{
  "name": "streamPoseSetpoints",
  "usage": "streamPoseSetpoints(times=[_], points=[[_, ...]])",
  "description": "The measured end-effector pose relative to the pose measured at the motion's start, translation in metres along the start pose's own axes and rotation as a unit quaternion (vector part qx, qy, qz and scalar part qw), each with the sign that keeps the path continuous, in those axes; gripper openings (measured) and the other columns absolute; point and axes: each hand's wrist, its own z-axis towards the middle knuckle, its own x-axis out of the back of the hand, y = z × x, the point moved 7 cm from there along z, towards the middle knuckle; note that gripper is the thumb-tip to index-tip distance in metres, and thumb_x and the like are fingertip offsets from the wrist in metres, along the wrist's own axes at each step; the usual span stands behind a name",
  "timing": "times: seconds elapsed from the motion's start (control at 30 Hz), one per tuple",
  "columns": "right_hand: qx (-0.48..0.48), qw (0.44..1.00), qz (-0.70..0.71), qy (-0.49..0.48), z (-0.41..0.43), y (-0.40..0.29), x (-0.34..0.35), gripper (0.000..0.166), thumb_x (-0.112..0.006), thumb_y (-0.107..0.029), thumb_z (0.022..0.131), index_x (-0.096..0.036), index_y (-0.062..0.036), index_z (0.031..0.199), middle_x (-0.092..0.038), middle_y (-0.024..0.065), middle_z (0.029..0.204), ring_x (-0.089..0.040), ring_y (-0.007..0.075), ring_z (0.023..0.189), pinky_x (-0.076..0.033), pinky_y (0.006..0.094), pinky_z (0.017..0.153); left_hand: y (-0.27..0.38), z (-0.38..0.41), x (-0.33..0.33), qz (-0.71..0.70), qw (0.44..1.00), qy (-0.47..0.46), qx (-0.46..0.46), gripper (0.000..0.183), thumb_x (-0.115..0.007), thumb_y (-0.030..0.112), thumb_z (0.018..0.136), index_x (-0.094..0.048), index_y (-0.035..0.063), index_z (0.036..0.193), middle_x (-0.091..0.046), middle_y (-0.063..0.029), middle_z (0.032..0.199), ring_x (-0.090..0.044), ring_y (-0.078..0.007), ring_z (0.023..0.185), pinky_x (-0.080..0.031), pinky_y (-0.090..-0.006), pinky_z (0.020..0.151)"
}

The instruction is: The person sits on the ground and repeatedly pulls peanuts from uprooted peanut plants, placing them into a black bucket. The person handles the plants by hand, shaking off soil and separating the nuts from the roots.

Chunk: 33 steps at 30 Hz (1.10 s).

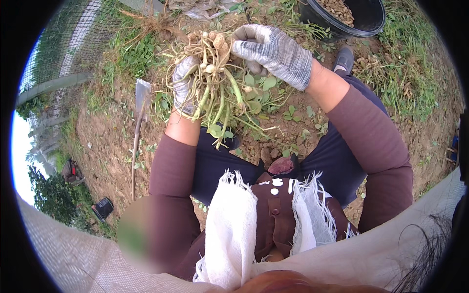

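My left hand (185,82), in a grey and white knit glove, grips a pulled-up peanut plant (209,78) by its stems, partly hidden behind them. Pale pods (218,41) cluster among the roots at the top, and green stems with leaves hang towards me. At the right edge of this cluster is my right hand (271,53), gloved alike, with its thumb and fingers bent close to the pods. Whether its fingertips pinch a pod cannot be made out.
A black bucket (361,31) with picked peanuts (337,13) stands at the upper right. A long-handled metal tool (142,95) lies on the soil at left. Mesh netting (77,40) borders the far left. Pulled plants (406,80) lie at right, and a dark container (103,208) is at lower left.
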Motion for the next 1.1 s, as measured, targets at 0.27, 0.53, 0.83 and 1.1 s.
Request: streamPoseSetpoints(times=[0.27, 0.53, 0.83, 1.1], points=[[0.014, 0.988, 0.034, -0.147, -0.008, -0.01, -0.008, 0.034, -0.057, -0.038, 0.09, -0.06, -0.0043, 0.095, -0.057, -0.0006, 0.073, -0.046, 0.0047, 0.052, -0.038, 0.0199, 0.049, -0.014, -0.018, 0.005, -0.023, 0.992, 0.015, 0.123, 0.059, -0.069, 0.034, 0.076, -0.052, 0.0023, 0.123, -0.059, -0.0167, 0.115, -0.062, -0.0292, 0.098, -0.053, -0.0443, 0.086], [-0.088, 0.937, -0.009, -0.337, -0.032, -0.014, -0.032, 0.039, -0.062, -0.039, 0.086, -0.061, -0.002, 0.099, -0.054, -0.0006, 0.067, -0.045, 0.0041, 0.047, -0.037, 0.0193, 0.044, -0.012, -0.04, -0.005, 0.016, 0.991, -0.013, 0.134, 0.038, -0.054, 0.031, 0.091, -0.045, 0.0079, 0.12, -0.052, -0.0053, 0.089, -0.054, -0.0161, 0.081, -0.049, -0.032, 0.071], [0.08, 0.934, 0.269, -0.222, -0.006, -0.015, -0.015, 0.039, -0.055, -0.025, 0.092, -0.052, -0.0013, 0.123, -0.065, 0.0068, 0.091, -0.057, 0.0054, 0.06, -0.038, 0.0169, 0.043, -0.014, -0.02, -0.031, -0.077, 0.98, -0.149, 0.105, 0.027, -0.063, 0.031, 0.081, -0.053, 0.0103, 0.095, -0.052, -0.0005, 0.08, -0.047, -0.0148, 0.07, -0.042, -0.0311, 0.062], [0.158, 0.983, -0.061, -0.066, -0.001, -0.02, -0.009, 0.031, -0.059, -0.019, 0.091, -0.057, -0.0053, 0.119, -0.069, 0.0086, 0.092, -0.067, 0.0138, 0.081, -0.055, 0.0275, 0.072, -0.021, -0.018, 0.012, -0.045, 0.993, 0.02, 0.109, 0.061, -0.072, 0.019, 0.076, -0.045, 0.0047, 0.128, -0.059, -0.0124, 0.107, -0.061, -0.026, 0.091, -0.055, -0.0385, 0.075]])
